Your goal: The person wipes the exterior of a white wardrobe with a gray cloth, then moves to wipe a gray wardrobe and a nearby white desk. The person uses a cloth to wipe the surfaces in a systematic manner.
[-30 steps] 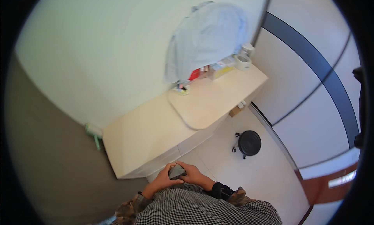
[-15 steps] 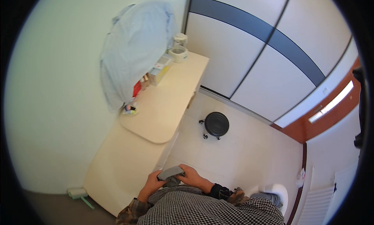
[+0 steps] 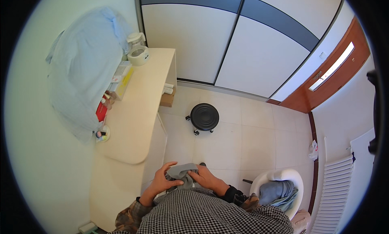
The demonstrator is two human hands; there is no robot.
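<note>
A small grey cloth (image 3: pixel 183 172), folded and bunched, is held between both hands in front of my checked apron (image 3: pixel 202 211). My left hand (image 3: pixel 161 180) grips its left side, with the thumb lying along the lower edge. On the other side, my right hand (image 3: pixel 204 179) pinches the cloth with thumb and fingers. Part of the fabric is hidden behind the fingers, so its exact kind does not show.
A cream desk (image 3: pixel 135 112) runs along my left, with boxes (image 3: pixel 121 80) and a light blue cloth (image 3: pixel 87 68) covering things. Ahead stands a black wheeled stool (image 3: pixel 204 117). At right, a white chair (image 3: pixel 299 181) bears folded clothes (image 3: pixel 277 193), near a radiator (image 3: pixel 334 185).
The view has turned to the right, bringing more of the chair and clothes into sight. Both hands still hold the grey cloth, and the left fingers have spread a little along it.
</note>
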